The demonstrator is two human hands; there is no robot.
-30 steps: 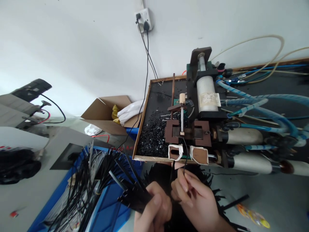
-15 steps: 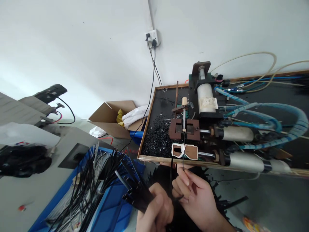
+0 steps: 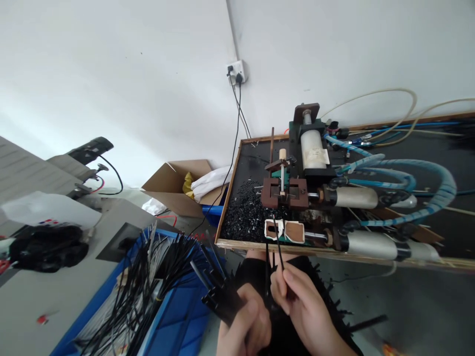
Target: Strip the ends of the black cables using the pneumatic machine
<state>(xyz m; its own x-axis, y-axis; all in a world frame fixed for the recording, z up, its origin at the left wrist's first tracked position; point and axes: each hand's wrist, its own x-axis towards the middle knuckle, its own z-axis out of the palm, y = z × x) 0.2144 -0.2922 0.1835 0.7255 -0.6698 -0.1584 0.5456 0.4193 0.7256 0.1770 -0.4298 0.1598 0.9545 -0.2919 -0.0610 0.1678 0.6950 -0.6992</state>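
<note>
My left hand (image 3: 248,319) is closed around a bundle of black cables (image 3: 219,291), whose cut ends stick out to the upper left. Between thumb and fingers, my right hand (image 3: 302,296) pinches a single thin black cable (image 3: 279,247). This cable points up and away from me, its tip over the white-edged brown clamp pads (image 3: 295,231) at the front of the pneumatic machine. Behind the pads sits a brown metal jaw block (image 3: 270,193) with a rod above it. Whether the cable touches the pads I cannot tell.
Small black scraps (image 3: 241,215) cover the left part of the wood-edged bench (image 3: 256,153). Air cylinders (image 3: 371,245) and blue-wrapped hoses (image 3: 441,173) lie to the right. A blue bin (image 3: 174,324) full of cables stands at lower left, near an open cardboard box (image 3: 159,183).
The single cable's tip has come away from the jaw block and now shows free over the clamp pads. The jaw block's two halves look further apart. The whole view has shifted slightly.
</note>
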